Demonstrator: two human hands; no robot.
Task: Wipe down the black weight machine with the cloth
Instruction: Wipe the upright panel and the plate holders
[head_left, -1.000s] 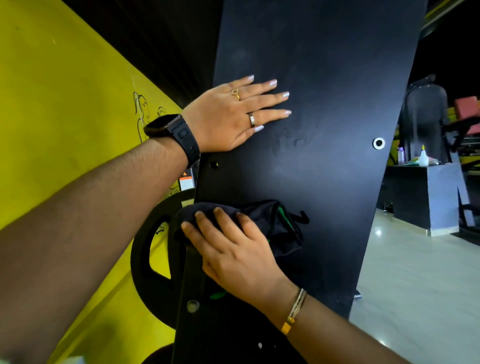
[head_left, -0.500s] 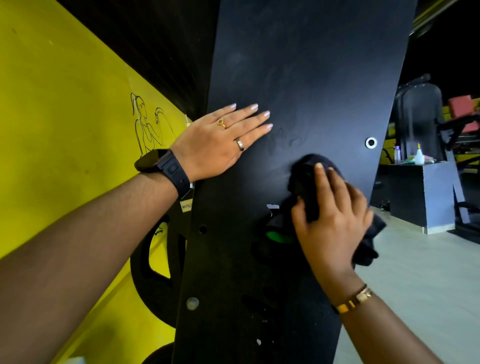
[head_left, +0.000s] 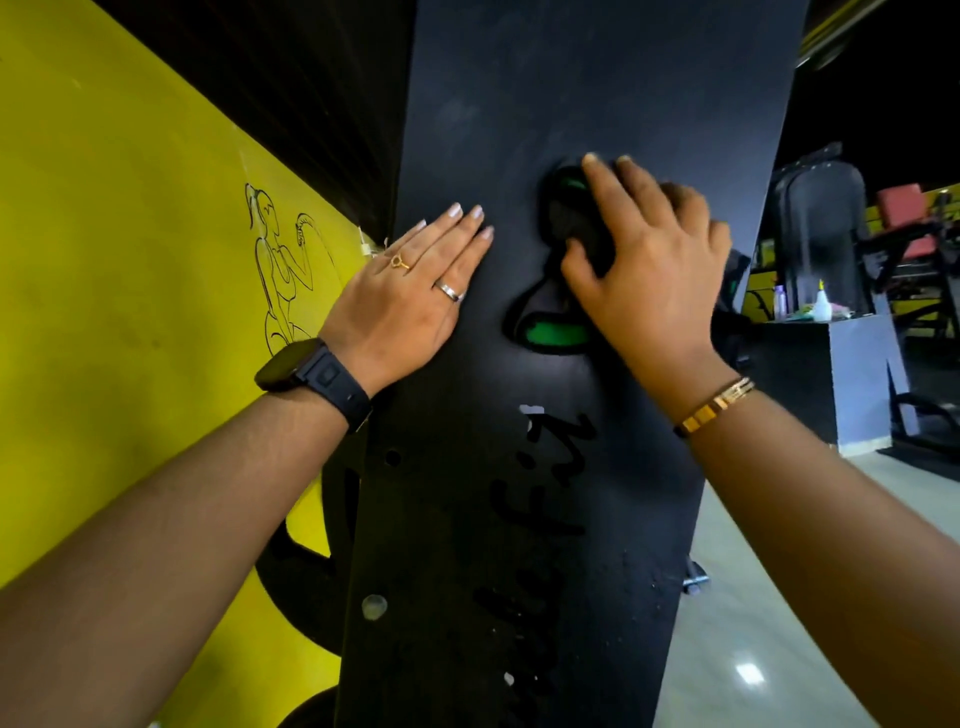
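The left hand (head_left: 405, 306) lies open and flat, fingers straight, against the upright panel of the black weight machine (head_left: 571, 78), beside the yellow wall (head_left: 130, 234). Just to its right, the right hand (head_left: 654, 275) presses a bunched black cloth (head_left: 558, 223) with green trim onto the panel's middle, fingers over it and thumb hooked into its folds.
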